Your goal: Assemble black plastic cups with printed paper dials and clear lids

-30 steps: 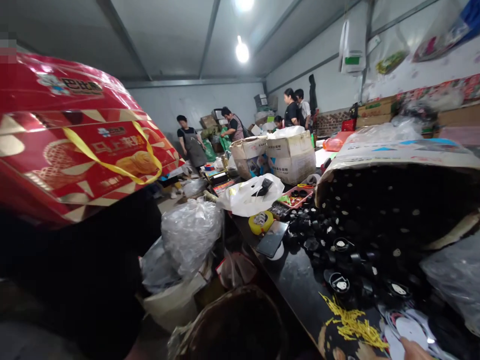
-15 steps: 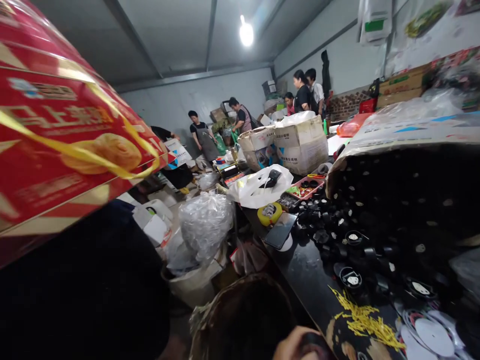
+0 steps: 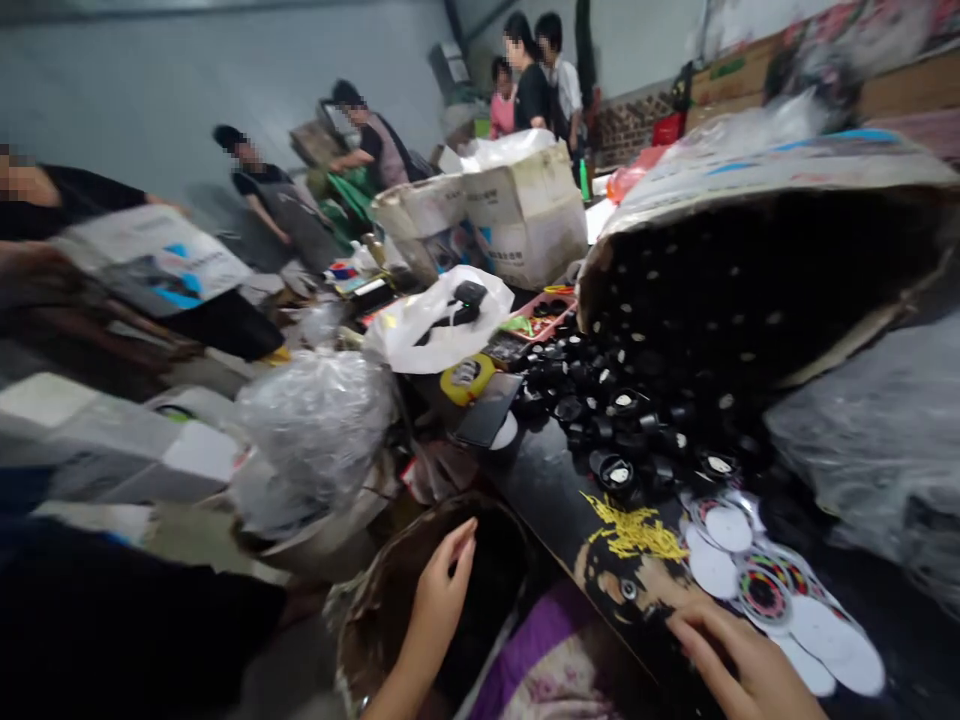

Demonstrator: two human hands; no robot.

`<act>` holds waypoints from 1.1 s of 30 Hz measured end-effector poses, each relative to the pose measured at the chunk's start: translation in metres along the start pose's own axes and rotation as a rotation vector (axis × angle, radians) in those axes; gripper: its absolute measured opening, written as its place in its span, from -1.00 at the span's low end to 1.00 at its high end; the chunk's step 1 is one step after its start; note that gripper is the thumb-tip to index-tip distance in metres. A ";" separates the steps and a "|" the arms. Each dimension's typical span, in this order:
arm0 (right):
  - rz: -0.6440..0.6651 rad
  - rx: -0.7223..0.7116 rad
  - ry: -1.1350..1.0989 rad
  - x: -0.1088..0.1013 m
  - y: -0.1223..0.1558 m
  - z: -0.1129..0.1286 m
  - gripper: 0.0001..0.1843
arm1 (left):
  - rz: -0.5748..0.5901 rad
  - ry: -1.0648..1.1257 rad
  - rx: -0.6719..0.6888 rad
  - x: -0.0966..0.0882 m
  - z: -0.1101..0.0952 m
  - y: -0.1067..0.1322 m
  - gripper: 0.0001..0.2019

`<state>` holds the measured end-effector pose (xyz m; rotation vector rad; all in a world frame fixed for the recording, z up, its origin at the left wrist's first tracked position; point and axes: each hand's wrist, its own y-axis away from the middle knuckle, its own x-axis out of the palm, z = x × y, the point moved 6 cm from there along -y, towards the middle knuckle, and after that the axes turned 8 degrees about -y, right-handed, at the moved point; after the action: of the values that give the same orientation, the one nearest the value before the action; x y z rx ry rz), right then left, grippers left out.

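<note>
My left hand point(image 3: 444, 580) is raised over the mouth of a dark-lined container point(image 3: 352, 640) below the table edge. Its fingers are stretched out, and I see nothing in them. Over the front of the black table, my right hand point(image 3: 731, 655) has its fingers loosely bent and apart, with nothing visible between them. Close to it lie white and patterned paper discs point(image 3: 765, 590) and a heap of yellow twist ties point(image 3: 634, 528). Beyond them, many black round parts point(image 3: 615, 470), some with white labels, spill from a large tipped carton point(image 3: 750, 190).
A phone point(image 3: 489, 410), a yellow tape roll point(image 3: 466, 378) and a white plastic bag point(image 3: 439, 330) lie on the table. Crumpled clear plastic point(image 3: 315, 430) fills a bin on the left. Cartons point(image 3: 517, 215) stand farther back. A person nearby holds a white box point(image 3: 157, 255); several others stand behind.
My view has tilted down and shifted right. The big red box at upper left is out of sight. One hand showed at the bottom edge with a dark round thing; now both hands show, apparently empty.
</note>
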<state>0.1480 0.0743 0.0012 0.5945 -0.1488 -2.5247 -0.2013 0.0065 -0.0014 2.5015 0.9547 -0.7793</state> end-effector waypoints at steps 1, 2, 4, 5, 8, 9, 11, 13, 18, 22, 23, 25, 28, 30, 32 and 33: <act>0.004 0.027 0.017 0.002 0.002 0.002 -0.60 | 0.046 0.017 0.056 0.019 -0.016 -0.012 -0.69; 0.015 0.048 0.032 0.005 0.004 0.004 -0.60 | 0.089 0.031 0.109 0.038 -0.032 -0.024 -0.68; 0.044 0.079 0.048 0.010 0.008 0.008 -0.60 | 0.139 0.048 0.198 0.071 -0.062 -0.045 -0.69; 0.058 0.090 0.052 0.013 0.010 0.010 -0.61 | 0.162 0.048 0.236 0.086 -0.075 -0.054 -0.68; 0.059 0.112 0.051 0.015 0.015 0.013 -0.63 | 0.195 0.016 0.312 0.120 -0.099 -0.072 -0.63; 0.048 0.122 0.049 0.015 0.017 0.013 -0.64 | 0.198 -0.005 0.322 0.129 -0.102 -0.075 -0.60; 0.028 0.146 0.048 0.015 0.020 0.013 -0.64 | 0.201 -0.058 0.333 0.141 -0.102 -0.078 -0.56; 0.024 0.167 0.057 0.016 0.020 0.015 -0.64 | 0.204 -0.113 0.349 0.150 -0.100 -0.077 -0.55; 0.057 0.161 0.107 0.018 0.017 0.027 -0.66 | 0.163 -0.177 0.420 0.156 -0.098 -0.074 -0.69; 0.054 0.153 0.078 0.016 0.014 0.029 -0.68 | 0.111 -0.165 0.501 0.141 -0.102 -0.068 -0.73; 0.035 0.153 0.044 0.014 0.013 0.028 -0.68 | 0.102 -0.158 0.535 0.135 -0.104 -0.061 -0.72; -0.029 0.170 -0.089 0.009 0.008 0.025 -0.69 | 0.115 -0.135 0.623 0.125 -0.109 -0.039 -0.70; -0.099 0.234 -0.394 0.000 -0.005 0.020 -0.59 | 0.294 -0.069 0.794 0.122 -0.117 0.015 -0.71; -0.125 0.256 -0.552 -0.005 -0.013 0.016 -0.54 | 0.467 0.010 0.889 0.125 -0.120 0.054 -0.71; -0.178 0.258 -0.637 -0.012 -0.016 0.014 -0.56 | 0.586 0.153 0.804 0.127 -0.118 0.078 -0.64; -0.201 0.258 -0.653 -0.013 -0.016 0.013 -0.58 | 0.639 0.240 0.663 0.131 -0.113 0.084 -0.60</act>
<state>0.1452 0.0944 0.0141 -0.1574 -0.6857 -2.8279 -0.0208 0.0681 0.0185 3.2348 -0.1312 -0.6499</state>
